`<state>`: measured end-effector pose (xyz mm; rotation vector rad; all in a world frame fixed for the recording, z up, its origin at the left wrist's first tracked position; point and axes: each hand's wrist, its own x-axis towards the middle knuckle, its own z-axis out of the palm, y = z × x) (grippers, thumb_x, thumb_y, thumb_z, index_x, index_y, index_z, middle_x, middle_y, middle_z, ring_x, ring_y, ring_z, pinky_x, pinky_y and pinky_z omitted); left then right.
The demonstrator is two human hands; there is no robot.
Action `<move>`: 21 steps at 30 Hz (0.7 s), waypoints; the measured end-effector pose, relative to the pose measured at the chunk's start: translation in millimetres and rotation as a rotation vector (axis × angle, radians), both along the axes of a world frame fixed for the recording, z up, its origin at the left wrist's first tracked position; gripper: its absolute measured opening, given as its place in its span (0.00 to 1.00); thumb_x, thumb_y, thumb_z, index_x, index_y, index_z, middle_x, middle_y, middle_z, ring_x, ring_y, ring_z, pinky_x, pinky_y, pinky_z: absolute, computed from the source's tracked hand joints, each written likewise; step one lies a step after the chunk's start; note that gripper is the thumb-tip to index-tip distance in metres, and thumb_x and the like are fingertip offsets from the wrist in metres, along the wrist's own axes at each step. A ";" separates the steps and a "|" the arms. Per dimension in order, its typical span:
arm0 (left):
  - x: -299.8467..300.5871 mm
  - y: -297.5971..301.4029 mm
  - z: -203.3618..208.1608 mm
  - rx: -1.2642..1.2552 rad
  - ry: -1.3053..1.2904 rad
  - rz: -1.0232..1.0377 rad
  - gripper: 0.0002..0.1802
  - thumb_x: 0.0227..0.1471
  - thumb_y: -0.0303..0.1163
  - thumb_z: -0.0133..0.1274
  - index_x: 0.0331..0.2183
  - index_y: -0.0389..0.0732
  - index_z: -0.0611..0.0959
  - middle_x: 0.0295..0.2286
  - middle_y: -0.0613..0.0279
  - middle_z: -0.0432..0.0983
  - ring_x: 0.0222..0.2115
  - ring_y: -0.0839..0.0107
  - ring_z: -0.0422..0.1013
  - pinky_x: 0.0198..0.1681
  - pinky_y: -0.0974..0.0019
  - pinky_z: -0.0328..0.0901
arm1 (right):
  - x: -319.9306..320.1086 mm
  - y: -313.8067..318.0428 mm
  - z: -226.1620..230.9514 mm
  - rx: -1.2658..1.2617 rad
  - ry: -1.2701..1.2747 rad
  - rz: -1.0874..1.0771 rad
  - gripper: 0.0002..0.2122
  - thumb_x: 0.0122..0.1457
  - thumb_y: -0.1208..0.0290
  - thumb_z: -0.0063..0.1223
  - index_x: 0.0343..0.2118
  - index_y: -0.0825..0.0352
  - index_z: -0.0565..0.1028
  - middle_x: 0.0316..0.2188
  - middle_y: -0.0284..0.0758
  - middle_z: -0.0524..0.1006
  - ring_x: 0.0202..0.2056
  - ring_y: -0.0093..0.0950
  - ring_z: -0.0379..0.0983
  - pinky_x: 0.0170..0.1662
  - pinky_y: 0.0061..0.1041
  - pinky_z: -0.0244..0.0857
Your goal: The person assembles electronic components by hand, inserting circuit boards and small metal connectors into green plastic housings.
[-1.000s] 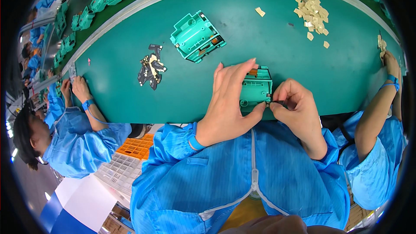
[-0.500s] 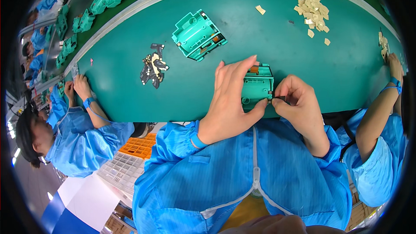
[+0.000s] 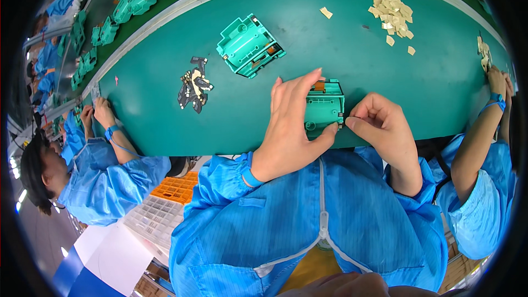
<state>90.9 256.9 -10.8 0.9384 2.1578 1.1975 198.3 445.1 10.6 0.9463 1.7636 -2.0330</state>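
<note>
A teal plastic housing (image 3: 324, 111) rests on the bench close in front of me. My left hand (image 3: 291, 124) is wrapped round its left side, the thumb pressed along the near edge. Its open side faces up and shows round bosses, a dark rim and an orange-brown strip at the far end. At the housing's right edge, by a small dark part (image 3: 340, 120), my right hand (image 3: 379, 124) is closed in a pinch. What its fingertips hold, if anything, is hidden.
A second teal housing (image 3: 247, 47) lies farther off. Left of it is a pile of black and cream pieces (image 3: 193, 85). Cream adhesive-like tabs (image 3: 391, 8) are heaped at the far right; one tab (image 3: 326, 12) lies apart. Co-workers' hands (image 3: 104, 114) work at both sides.
A dark piece that showed between my right thumb and fingers is no longer visible there. My right hand has shifted slightly; the left keeps its hold on the housing.
</note>
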 end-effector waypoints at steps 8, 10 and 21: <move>-3.5 0.9 2.7 -0.013 0.090 -0.059 0.66 0.34 0.29 0.74 0.68 0.37 0.51 0.53 0.51 0.69 0.54 0.51 0.65 0.65 0.41 0.50 | -4.3 5.5 6.1 0.195 0.025 0.091 0.07 0.58 0.77 0.64 0.29 0.71 0.75 0.22 0.29 0.77 0.24 0.16 0.70 0.28 0.20 0.65; -3.8 -1.3 -0.7 0.000 0.075 -0.071 0.68 0.33 0.29 0.75 0.68 0.36 0.49 0.52 0.51 0.69 0.55 0.50 0.64 0.64 0.45 0.54 | -5.4 5.9 8.5 0.182 0.003 0.109 0.07 0.58 0.77 0.64 0.29 0.72 0.75 0.26 0.31 0.79 0.26 0.17 0.72 0.30 0.20 0.67; 0.8 -23.0 -8.4 0.287 -0.264 -0.067 0.68 0.38 0.22 0.72 0.69 0.40 0.42 0.56 0.47 0.63 0.55 0.58 0.67 0.58 0.55 0.65 | -4.7 -6.2 25.2 -0.163 0.033 0.034 0.05 0.60 0.82 0.60 0.31 0.72 0.73 0.42 0.38 0.80 0.39 0.19 0.75 0.42 0.20 0.70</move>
